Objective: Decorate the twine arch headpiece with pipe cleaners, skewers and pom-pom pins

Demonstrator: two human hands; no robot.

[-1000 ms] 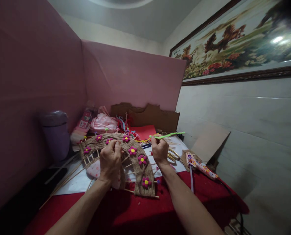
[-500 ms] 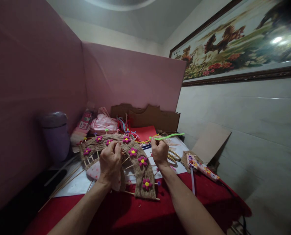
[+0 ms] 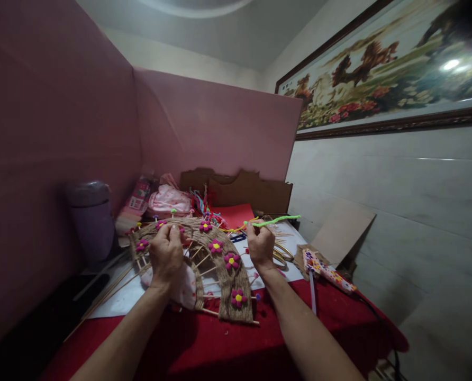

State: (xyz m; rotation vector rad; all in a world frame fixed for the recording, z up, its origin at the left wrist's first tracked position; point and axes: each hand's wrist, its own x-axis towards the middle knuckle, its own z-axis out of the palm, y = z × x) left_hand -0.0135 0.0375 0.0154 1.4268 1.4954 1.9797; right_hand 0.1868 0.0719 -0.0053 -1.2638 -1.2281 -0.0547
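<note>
My right hand (image 3: 261, 244) is closed in a pinch around a bright green pipe cleaner (image 3: 281, 219), which sticks out to the right. My left hand (image 3: 166, 255) is closed with its fingers pinched together; whatever it may hold is hidden. It is over the left part of an arched craft (image 3: 242, 280) of brown twine woven on thin sticks. Magenta flowers with yellow centres (image 3: 232, 261) sit along the twine band, and small coloured balls tip some sticks. Behind my left hand, white dotted cloth (image 3: 186, 288) fills part of the arch's inside.
A purple lidded tumbler (image 3: 91, 227) stands at the left. Pink dotted cloth (image 3: 168, 200), red paper (image 3: 236, 216) and torn cardboard (image 3: 252, 188) lie at the back. Gold-handled scissors (image 3: 283, 253) and a flower-patterned glue gun (image 3: 327, 271) are to the right, on the red-covered table (image 3: 260, 349).
My left hand has moved left across the craft, uncovering more of the inner arch and sticks. My right hand stays almost in place with the green pipe cleaner.
</note>
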